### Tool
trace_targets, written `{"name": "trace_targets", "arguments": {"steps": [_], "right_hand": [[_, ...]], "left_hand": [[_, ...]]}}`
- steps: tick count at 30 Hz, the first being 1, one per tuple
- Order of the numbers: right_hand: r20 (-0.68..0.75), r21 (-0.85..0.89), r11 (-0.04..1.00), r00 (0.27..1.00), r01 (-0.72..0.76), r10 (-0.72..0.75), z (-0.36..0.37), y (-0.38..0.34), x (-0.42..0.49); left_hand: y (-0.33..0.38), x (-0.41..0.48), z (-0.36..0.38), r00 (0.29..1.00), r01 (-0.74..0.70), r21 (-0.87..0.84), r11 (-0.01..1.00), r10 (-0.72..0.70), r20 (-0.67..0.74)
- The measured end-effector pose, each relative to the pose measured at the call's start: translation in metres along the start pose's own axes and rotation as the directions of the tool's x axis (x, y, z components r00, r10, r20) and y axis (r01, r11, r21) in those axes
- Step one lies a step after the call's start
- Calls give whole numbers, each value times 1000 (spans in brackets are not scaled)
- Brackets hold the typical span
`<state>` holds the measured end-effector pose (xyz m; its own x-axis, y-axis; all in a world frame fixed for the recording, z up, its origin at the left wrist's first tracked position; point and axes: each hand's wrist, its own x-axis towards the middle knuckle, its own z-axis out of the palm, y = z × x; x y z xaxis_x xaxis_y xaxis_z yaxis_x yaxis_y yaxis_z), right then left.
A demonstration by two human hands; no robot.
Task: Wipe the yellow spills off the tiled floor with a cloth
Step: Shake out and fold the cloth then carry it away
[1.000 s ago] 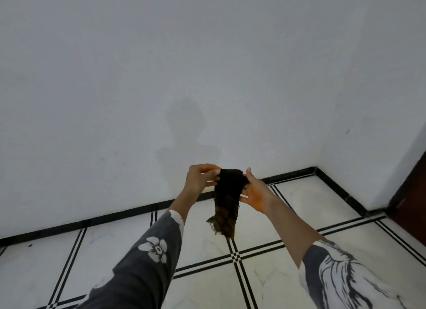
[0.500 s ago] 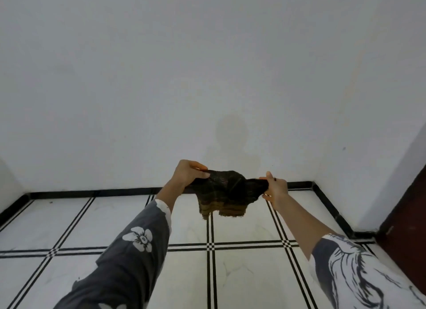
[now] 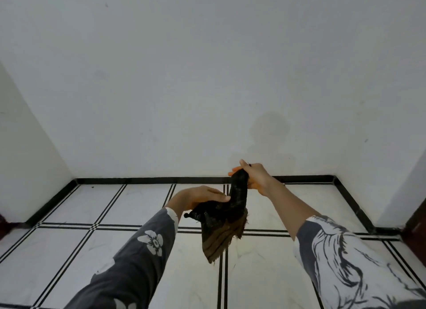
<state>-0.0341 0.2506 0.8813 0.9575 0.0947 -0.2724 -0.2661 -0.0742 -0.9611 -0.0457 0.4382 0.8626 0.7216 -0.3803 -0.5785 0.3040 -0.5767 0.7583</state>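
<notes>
Two hands meet on the cloth (image 3: 227,219), airborne over the tiled floor (image 3: 69,244), its long axis running 1 to 7 o'clock. The right hand (image 3: 254,177) pinches the upper end. The left hand (image 3: 199,197) lays straight fingers over the middle; whether it grips is unclear.

Pretty bare room tbh. Plain white back wall (image 3: 184,78) with a few tiny dark specks (image 3: 106,4) and a faint round shadow (image 3: 270,129) low on the right side. White side walls come in on the left (image 3: 23,159) and right (image 3: 391,182). A glossy black skirting strip (image 3: 161,181) runs along the foot of all three. There's a reddish-brown door edge (image 3: 417,228) at far right, and something dark red (image 3: 3,223) pokes in at far left, too cut off to identify.
</notes>
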Motion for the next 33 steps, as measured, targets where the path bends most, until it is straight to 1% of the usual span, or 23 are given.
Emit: {"name": "trace_targets", "arguments": {"steps": [1,3,4,5,7,9,10,12,15,17,18,19,21,22,24,26,28,30,33], "right_hand": [[50,-51,999,999,5,-3,0,-3,0],[152,-121,992,988,29,-10,9,-7,-18],[185,-148,988,983,33,-5,13,-7,-19],[214,-163,986,977,35,0,16,-7,-20],[261,-189,981,965,36,14,19,-9,-21],[300,-207,976,954,65,0,24,-16,-23],[310,-217,973,951,76,-5,28,-20,-26],[316,-225,971,949,88,-12,31,-27,-28],[244,-198,977,969,79,-29,32,-28,-28],[163,-179,981,986,76,-46,28,-27,-24],[119,-163,984,991,74,-54,27,-28,-22],[83,-139,988,995,73,-62,28,-29,-21],[24,-102,993,998,62,-60,30,-33,-18],[4,-95,994,999,52,-52,31,-36,-17],[-28,-85,995,999,44,-46,32,-42,-14],[-91,-43,997,994,60,-64,31,-47,-8],[-144,-88,995,988,36,-48,31,-46,-8],[-178,-164,985,984,-49,19,32,-35,-13],[-256,-174,967,957,-184,136,32,-2,-19]], "left_hand": [[-1,3,4,996,-57,31,998,59,-61],[-10,-14,17,963,-132,90,987,149,-223],[-13,-14,20,947,-164,93,982,183,-265],[-18,-13,21,939,-201,86,976,217,-268],[-25,-11,21,947,-244,104,964,260,-188],[-27,-18,19,957,-250,140,958,266,-117],[-29,-21,18,960,-244,155,957,261,-103],[-32,-22,17,957,-226,197,954,255,-140],[-45,-22,11,932,-219,159,963,255,-259],[-52,-26,2,887,-272,98,957,289,-360],[-53,-29,-2,873,-314,51,948,309,-377],[-52,-33,-7,876,-347,3,938,325,-357],[-43,-43,-15,902,-370,-41,928,349,-253],[-37,-48,-19,916,-363,-37,931,350,-195],[-25,-53,-25,916,-380,-26,925,372,-148],[-16,-53,-28,903,-407,-106,907,382,-198],[-7,-51,-30,893,-427,-248,869,362,-268],[0,-47,-28,885,-451,-368,813,354,-302],[6,-41,-24,872,-483,-503,717,339,-354]]}}
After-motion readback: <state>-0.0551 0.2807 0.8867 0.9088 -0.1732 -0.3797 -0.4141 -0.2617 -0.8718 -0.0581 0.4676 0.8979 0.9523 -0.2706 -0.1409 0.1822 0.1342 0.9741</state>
